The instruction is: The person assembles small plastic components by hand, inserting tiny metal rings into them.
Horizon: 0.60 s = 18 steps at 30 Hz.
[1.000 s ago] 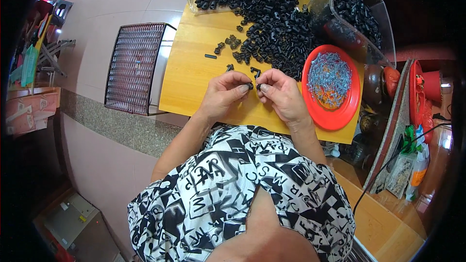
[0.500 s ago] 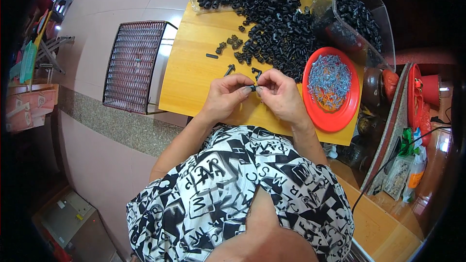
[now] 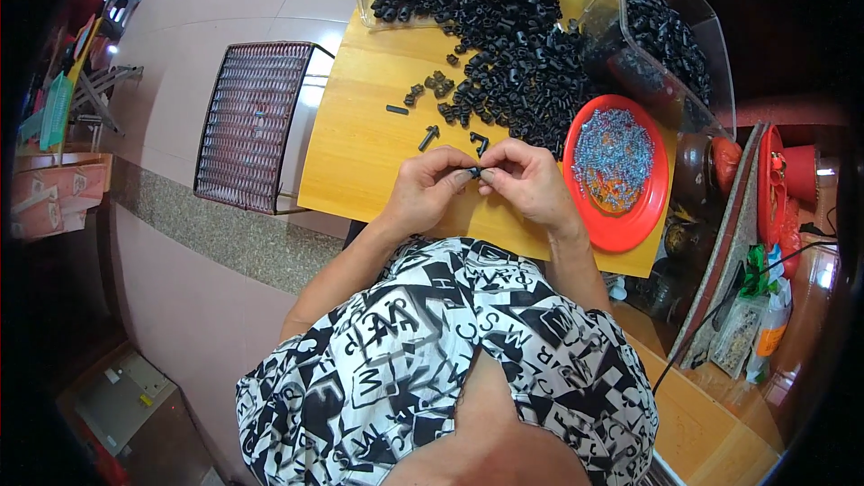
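Left hand (image 3: 423, 187) and right hand (image 3: 533, 184) pinch black part (image 3: 475, 173) between them, probably for fine control. Pile (image 3: 517, 63) beyond, plate (image 3: 625, 236) right of them, both on surface (image 3: 351, 157), presumably for easy reach.

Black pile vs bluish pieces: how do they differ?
Colour: the black pile is dark throughout; the bluish pieces are pale and look see-through.
Support: the black pile lies loose on the table; the bluish pieces sit in a red plate.
Spread: the black pile sprawls over a much larger area than the bluish pieces.
Shared: both are heaps of many small loose parts.
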Each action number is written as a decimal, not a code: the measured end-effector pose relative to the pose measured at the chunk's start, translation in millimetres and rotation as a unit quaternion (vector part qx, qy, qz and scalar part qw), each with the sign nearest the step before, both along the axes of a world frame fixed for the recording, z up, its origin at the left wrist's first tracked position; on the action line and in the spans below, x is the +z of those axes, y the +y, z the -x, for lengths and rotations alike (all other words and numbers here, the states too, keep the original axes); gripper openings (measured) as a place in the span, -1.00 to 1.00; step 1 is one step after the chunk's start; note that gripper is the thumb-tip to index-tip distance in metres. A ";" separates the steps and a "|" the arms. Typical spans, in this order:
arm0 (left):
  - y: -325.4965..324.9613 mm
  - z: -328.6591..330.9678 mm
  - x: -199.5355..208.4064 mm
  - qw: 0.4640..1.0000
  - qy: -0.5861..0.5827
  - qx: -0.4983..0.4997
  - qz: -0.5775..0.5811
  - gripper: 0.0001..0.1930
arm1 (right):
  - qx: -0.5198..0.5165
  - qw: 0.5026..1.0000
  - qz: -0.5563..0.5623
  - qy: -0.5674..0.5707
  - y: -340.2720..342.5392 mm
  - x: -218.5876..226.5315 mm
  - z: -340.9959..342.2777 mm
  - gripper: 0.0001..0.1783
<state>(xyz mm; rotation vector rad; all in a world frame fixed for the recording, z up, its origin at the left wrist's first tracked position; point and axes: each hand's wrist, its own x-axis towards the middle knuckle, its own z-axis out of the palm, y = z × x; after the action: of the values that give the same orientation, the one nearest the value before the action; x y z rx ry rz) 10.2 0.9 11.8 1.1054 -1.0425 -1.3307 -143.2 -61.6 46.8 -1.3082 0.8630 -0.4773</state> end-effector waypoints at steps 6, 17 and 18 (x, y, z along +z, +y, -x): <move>0.2 2.0 -1.5 1.000 0.016 0.008 -0.011 -0.89 | -0.037 0.999 0.024 0.021 -0.2 -2.1 -0.5 -0.92; 1.1 -1.2 -1.8 0.999 -0.048 0.002 0.019 -0.90 | 0.072 0.996 0.005 0.042 -16.3 -2.7 -0.8 -0.94; 1.0 -1.1 -2.0 0.999 -0.048 0.002 0.019 -0.90 | 0.072 0.996 0.005 0.042 -18.4 -4.4 -0.9 -0.94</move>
<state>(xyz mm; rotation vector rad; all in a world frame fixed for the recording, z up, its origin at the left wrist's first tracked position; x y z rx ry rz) 11.4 1.9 9.9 1.1510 -1.1301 -1.2605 -142.2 -80.0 42.4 -1.3974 0.8298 -0.3144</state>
